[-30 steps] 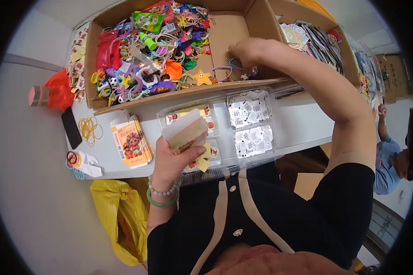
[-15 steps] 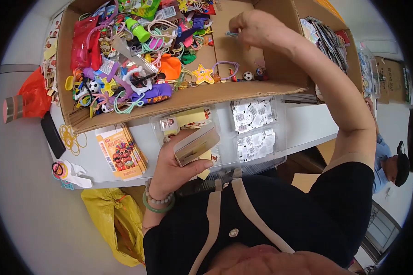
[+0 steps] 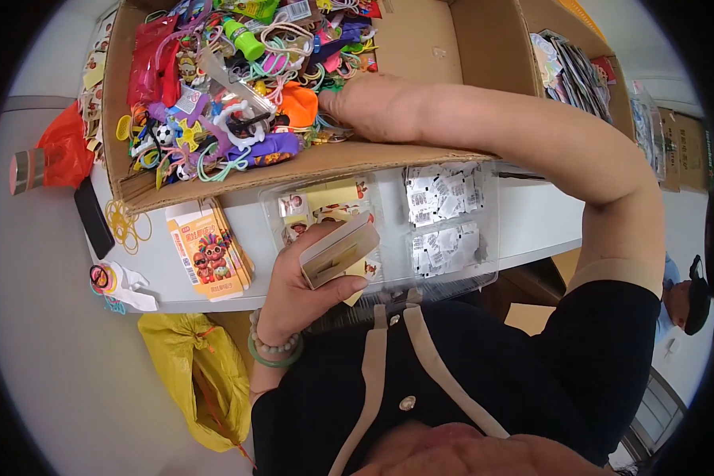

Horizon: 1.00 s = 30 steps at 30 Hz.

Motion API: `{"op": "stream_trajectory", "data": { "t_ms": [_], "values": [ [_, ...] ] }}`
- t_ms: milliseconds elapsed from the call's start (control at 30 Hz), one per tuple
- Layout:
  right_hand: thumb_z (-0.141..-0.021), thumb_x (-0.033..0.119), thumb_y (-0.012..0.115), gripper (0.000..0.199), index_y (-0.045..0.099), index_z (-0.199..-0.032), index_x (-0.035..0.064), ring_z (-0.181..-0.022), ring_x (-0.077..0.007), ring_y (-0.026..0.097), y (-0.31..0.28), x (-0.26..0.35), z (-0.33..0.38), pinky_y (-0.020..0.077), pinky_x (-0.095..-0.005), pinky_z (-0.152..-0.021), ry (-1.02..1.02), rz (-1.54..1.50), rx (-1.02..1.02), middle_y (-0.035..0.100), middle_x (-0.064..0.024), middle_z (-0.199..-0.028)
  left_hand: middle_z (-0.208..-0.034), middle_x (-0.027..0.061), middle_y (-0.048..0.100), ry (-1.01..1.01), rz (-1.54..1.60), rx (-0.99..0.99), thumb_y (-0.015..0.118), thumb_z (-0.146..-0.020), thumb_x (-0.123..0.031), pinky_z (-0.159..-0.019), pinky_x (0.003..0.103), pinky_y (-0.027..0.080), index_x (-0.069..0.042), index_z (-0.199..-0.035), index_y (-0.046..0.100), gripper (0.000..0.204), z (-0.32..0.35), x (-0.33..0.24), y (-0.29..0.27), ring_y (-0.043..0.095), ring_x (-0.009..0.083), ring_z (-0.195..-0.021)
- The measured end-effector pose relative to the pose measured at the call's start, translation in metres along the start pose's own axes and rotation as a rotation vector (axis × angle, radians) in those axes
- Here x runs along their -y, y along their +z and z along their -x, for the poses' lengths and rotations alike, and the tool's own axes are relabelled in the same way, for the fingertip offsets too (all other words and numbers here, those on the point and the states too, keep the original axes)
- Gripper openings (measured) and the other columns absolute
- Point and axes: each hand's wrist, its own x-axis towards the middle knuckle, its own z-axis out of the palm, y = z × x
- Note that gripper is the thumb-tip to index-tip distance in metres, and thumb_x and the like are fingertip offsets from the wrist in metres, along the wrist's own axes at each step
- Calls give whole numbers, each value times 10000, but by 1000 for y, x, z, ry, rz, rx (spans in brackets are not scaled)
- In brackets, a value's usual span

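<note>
My left hand (image 3: 293, 278) is closed around a small open paperboard box (image 3: 343, 252), its opening tilted upward. The right arm reaches over the near wall of a large cardboard carton (image 3: 484, 47). Inside it, my right hand (image 3: 353, 101) is down against a heap of small toys and hair ties (image 3: 246, 87), beside an orange piece (image 3: 297, 105); its fingers are buried from sight. In the heap are a green plastic bottle-shaped toy (image 3: 242, 38), a small soccer ball (image 3: 164, 134) and a white ring-shaped piece (image 3: 232, 125).
Before the carton, clear plastic trays hold small white printed packets (image 3: 444, 194) and picture cards (image 3: 337, 193). Left of them lie flat orange boxes (image 3: 210, 252), yellow rubber bands (image 3: 125, 230) and a black phone (image 3: 94, 220). A yellow bag (image 3: 198, 381) hangs below the table edge.
My right hand has swung left and down, from the carton's bare right side into the toy heap. The left hand keeps the small box in nearly the same place.
</note>
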Motion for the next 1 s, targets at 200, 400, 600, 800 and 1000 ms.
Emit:
{"op": "stream_trajectory", "data": {
  "t_ms": [200, 400, 600, 800, 1000],
  "values": [
    [-745, 109, 623, 249, 601, -987, 56, -918, -359, 602, 3, -14, -1, 480, -427, -779, -32, 243, -149, 613, -153, -923, -1050, 44, 596, -52, -37, -32, 756, -717, -10, -850, 252, 445, 15, -1186, 512, 529, 8, -7, 2, 541, 105, -961],
    [-669, 108, 696, 281, 611, -932, 58, -776, -302, 575, -16, -31, 20, 460, -375, -694, 181, -39, -46, 592, -119, -767, -1000, 39, 611, 8, 49, -80, 706, -757, 17, -720, 226, 483, 10, -1179, 522, 461, 6, -10, 9, 567, 95, -881],
    [-757, 157, 606, 178, 625, -888, 37, -673, -212, 554, -33, -38, 27, 446, -345, -617, 81, -267, -51, 595, -85, -731, -1025, 83, 630, 5, 46, -93, 707, -764, -11, -805, 289, 505, 18, -1163, 525, 439, 9, -4, 18, 605, 156, -932],
    [-795, 166, 572, 301, 568, -1072, 48, -960, -375, 608, -2, -5, 5, 499, -455, -786, 39, 159, 32, 620, -210, -1020, -1053, 55, 605, 11, 47, -68, 703, -779, -18, -821, 274, 493, 13, -1177, 501, 447, 12, -3, 31, 578, 124, -944],
    [-763, 169, 604, 309, 586, -1053, 65, -901, -370, 614, 11, -24, -3, 496, -453, -775, -68, 246, -110, 627, -191, -948, -1104, 67, 588, 23, 41, -82, 707, -774, -19, -841, 283, 488, 15, -1202, 484, 483, 6, -5, 30, 571, 130, -977]
  ]
}}
